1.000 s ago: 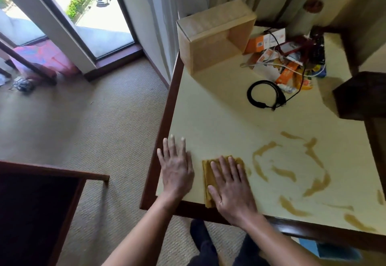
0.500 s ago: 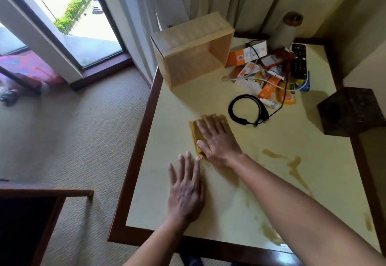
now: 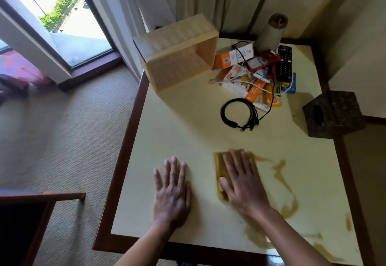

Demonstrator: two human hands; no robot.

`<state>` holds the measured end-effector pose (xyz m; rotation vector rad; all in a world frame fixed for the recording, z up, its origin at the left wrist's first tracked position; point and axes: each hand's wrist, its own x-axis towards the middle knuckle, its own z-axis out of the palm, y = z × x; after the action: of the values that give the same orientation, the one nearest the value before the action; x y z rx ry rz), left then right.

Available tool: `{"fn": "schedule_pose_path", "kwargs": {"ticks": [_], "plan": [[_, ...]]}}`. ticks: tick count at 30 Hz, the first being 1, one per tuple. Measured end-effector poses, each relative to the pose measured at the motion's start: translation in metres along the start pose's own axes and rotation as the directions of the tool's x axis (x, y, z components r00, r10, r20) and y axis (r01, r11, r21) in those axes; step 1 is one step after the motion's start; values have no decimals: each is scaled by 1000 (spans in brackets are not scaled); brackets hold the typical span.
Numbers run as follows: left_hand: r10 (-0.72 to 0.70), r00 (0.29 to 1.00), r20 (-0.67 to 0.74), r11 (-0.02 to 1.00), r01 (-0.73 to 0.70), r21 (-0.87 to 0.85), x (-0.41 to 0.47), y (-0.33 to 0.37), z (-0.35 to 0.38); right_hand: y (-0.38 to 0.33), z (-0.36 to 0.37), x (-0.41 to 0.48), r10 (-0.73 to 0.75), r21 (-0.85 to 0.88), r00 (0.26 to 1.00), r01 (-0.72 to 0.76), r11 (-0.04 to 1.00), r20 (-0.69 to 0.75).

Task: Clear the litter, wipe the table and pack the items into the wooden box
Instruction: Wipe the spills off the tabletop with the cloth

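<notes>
Step in hand: wiping the brown streaks off the pale yellow, dark-framed wooden table.
Right hand: flat, fingers spread, pressing the folded yellow-brown cloth; not clenched.
Left hand: flat on bare tabletop left of the cloth, holding nothing.
Cloth position: near centre of the table, touching the left end of the spill.
Cloth axis: long side runs near to far, leaning slightly left.
Doing it well: keep the palm pressed evenly and sweep right across the streaks, probably overlapping passes.
Wooden box: the light open-fronted wooden box stands at the far left corner, opening facing near.
Items: small cartons, black remote and coiled black cable lie far right, unpacked.
</notes>
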<state>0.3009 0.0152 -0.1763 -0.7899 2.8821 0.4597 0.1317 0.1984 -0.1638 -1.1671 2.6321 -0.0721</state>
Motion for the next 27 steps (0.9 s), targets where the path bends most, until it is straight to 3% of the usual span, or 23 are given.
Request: {"fn": "schedule_pose_path", "kwargs": {"ticks": [3, 6, 10, 14, 17, 21, 24, 27], "plan": [[-2, 1000, -5, 1000, 2, 0, 0, 1, -1, 28, -7, 23, 189, -10, 981, -189, 982, -31], [-6, 1000, -14, 1000, 6, -5, 0, 1, 0, 7, -13, 44, 346, 54, 937, -343, 938, -57], [5, 1000, -29, 1000, -5, 8, 0, 1, 0, -36, -11, 27, 184, 96, 982, -179, 979, -42], [-5, 1000, -16, 1000, 6, 8, 0, 1, 0, -14, -40, 60, 275, 217, 923, -220, 951, -267], [5, 1000, -20, 1000, -5, 4, 0, 0, 1, 8, -61, 105, 254, 75, 940, -244, 967, -227], [17, 1000, -20, 1000, -17, 23, -1, -1, -1, 24, -74, 135, 118, -139, 985, -136, 981, -125], [19, 1000, -21, 1000, -19, 24, -1, 0, 0, 29, -84, 136, 82, -45, 990, -88, 995, -116], [29, 999, -36, 999, -28, 29, -1, -1, 1, 30, -108, 134, 142, 187, 971, -106, 977, -193]]}}
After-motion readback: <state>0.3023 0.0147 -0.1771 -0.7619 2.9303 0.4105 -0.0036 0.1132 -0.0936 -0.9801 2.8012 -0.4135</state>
